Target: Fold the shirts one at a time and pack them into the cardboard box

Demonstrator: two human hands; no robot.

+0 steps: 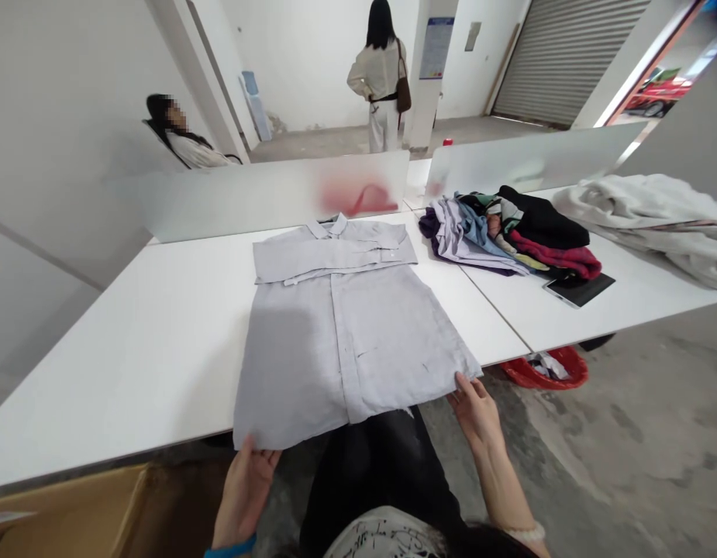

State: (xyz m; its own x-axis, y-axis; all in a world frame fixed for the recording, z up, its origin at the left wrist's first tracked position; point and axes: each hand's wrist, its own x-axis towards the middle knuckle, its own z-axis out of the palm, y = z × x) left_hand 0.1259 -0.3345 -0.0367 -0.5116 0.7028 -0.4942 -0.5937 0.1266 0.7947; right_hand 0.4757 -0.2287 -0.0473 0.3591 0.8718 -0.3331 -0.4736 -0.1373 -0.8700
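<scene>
A pale lilac button-up shirt [340,325] lies flat on the white table [131,364], sleeves folded across its chest, hem hanging a little over the near edge. My left hand [245,488] holds the shirt's lower left corner from below, fingers curled on the cloth. My right hand [477,411] pinches the lower right corner of the hem just past the table edge.
A heap of mixed clothes [509,232] and a dark tablet [579,289] lie on the right table, with a white blanket [649,217] beyond. A red basket [547,368] stands on the floor, a cardboard box [67,511] at lower left. One person stands and another sits behind the frosted dividers.
</scene>
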